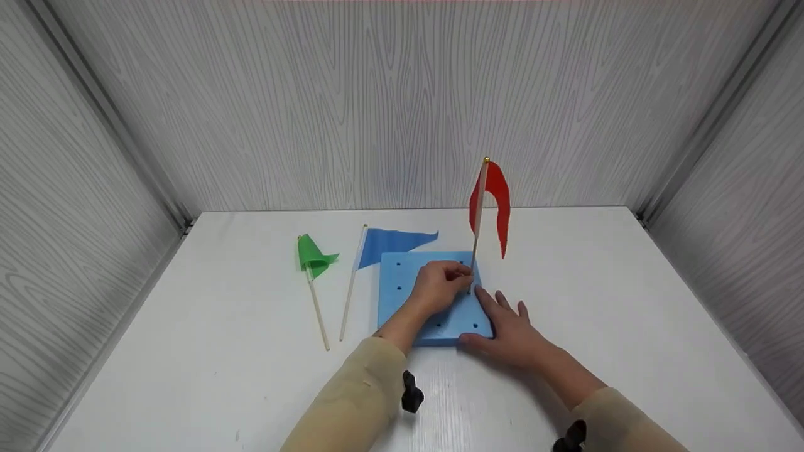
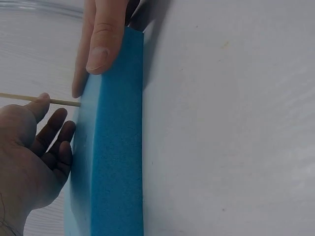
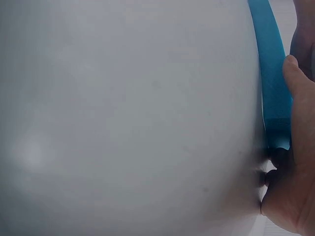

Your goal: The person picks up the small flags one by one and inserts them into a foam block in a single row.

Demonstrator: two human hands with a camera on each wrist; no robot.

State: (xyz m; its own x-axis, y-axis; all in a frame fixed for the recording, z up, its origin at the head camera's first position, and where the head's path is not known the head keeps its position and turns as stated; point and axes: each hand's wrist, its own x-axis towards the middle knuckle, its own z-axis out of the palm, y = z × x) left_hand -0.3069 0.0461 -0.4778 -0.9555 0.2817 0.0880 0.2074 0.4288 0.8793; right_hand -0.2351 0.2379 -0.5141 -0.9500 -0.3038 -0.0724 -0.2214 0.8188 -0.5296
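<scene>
As left fingers (image 1: 458,269) pinch red flag (image 1: 497,180), blue block (image 1: 453,316) beneath

1. I see the red flag (image 1: 499,182) as thin, smooth sheet; cloth or plastic film, I can't tell which.
2. Its stick (image 1: 480,204) looks like plain wood to me, topped by a shiny, metal-looking gold knob (image 1: 486,160).
3. The blue flag (image 1: 392,243) and green flag (image 1: 310,252) look equally thin and smooth.
4. My left wrist view shows the block (image 2: 118,147) matt and finely grained, like foam.
5. I get soft glare off the smooth, slightly glossy table (image 1: 565,270).
6. The back wall (image 1: 314,107) carries a wood-grain pattern.
7. The sleeve (image 1: 358,392) looks like matt cloth.
</scene>
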